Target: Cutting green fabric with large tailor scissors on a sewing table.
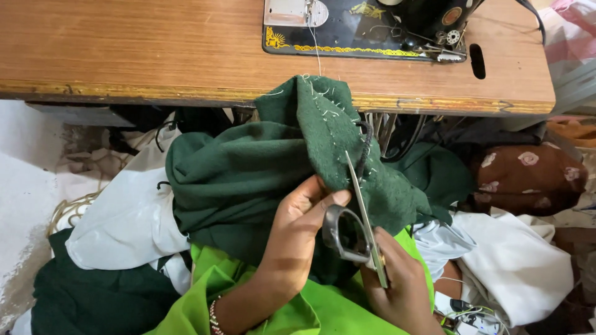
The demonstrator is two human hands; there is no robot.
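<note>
Scissors (360, 214): we are seeing the right hand (400, 282) clamped on the handle end, blades running up and slightly left toward the seam, so the long axis is lying nearly along our line of sight.
Blade state: we are guessing the blades are together; the edge-on view is too poor to say.
Green fabric (248, 167): it is lying bunched directly ahead of both hands, draped off the wooden table (155, 56) edge.
Left hand (298, 232): we are seeing it closed on the fabric, thumb pressing just beside the scissor handle loop.
Nearer hand: the left is sitting closer to the stitched seam (329, 133); the right is trailing lower.
Sewing machine (372, 28): it is standing well beyond.
</note>
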